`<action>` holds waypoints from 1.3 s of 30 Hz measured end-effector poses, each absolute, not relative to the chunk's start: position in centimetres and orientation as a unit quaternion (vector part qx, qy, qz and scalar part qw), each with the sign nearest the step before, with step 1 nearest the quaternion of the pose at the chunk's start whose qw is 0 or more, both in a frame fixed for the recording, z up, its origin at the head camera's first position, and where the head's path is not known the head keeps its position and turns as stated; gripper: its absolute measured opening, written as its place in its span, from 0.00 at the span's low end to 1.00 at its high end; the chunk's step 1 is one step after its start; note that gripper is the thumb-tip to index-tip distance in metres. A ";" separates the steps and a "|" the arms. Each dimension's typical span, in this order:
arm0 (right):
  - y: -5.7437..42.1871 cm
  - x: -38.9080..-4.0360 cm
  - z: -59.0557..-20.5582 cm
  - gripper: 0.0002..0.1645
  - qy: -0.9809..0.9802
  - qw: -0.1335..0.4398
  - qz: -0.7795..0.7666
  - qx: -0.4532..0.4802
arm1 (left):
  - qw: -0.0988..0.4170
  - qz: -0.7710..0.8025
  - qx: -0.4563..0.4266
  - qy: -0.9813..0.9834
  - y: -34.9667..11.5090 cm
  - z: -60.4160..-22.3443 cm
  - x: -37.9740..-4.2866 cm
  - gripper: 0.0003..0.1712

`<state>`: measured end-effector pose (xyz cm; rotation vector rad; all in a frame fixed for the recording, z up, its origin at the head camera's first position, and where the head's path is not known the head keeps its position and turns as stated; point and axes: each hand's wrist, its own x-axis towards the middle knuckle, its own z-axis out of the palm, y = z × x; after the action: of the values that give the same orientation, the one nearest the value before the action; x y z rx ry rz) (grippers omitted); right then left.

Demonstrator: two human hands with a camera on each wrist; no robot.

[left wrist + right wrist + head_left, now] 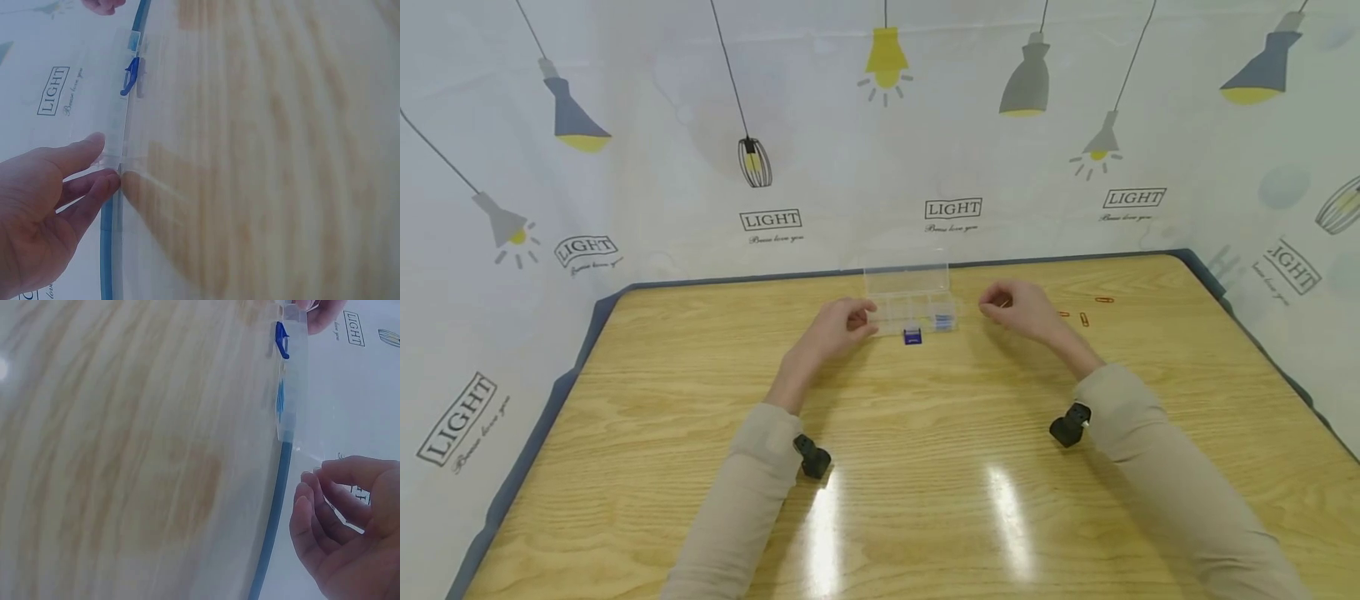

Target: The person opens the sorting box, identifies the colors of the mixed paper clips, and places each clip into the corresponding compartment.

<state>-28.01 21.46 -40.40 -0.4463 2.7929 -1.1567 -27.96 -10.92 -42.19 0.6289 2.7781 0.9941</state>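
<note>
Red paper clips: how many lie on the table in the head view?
3, all right of the right hand: the far clip, the near clip, and the leftmost clip, apparently partly hidden. The hand may hide more.

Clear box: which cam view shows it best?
Head: it looks down into the clear box, with compartments and raised lid visible. Left wrist sees it nearly edge-on, blue latch showing; right wrist likewise, plus some blue contents.
</note>
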 end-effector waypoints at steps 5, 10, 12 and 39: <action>22.9 -28.0 -40.3 0.14 0.915 0.048 -0.376 -0.139 | 0.061 0.331 0.208 0.918 -11.0 -42.2 -28.0 0.22; 24.7 -27.7 -40.3 0.15 0.918 0.051 -0.369 -0.135 | 0.063 0.334 0.209 0.917 -10.9 -42.2 -28.0 0.22; 25.5 -27.6 -40.4 0.15 0.923 0.049 -0.358 -0.134 | 0.063 0.333 0.209 0.917 -10.9 -42.3 -28.0 0.22; 32.0 -26.9 -41.7 0.10 0.944 0.096 -0.291 -0.123 | 0.057 0.322 0.210 0.921 -10.7 -42.3 -28.1 0.22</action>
<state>-26.88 31.96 -41.68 -0.3657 2.7969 -0.8631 -28.13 -10.69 -42.30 0.6365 2.7947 0.9778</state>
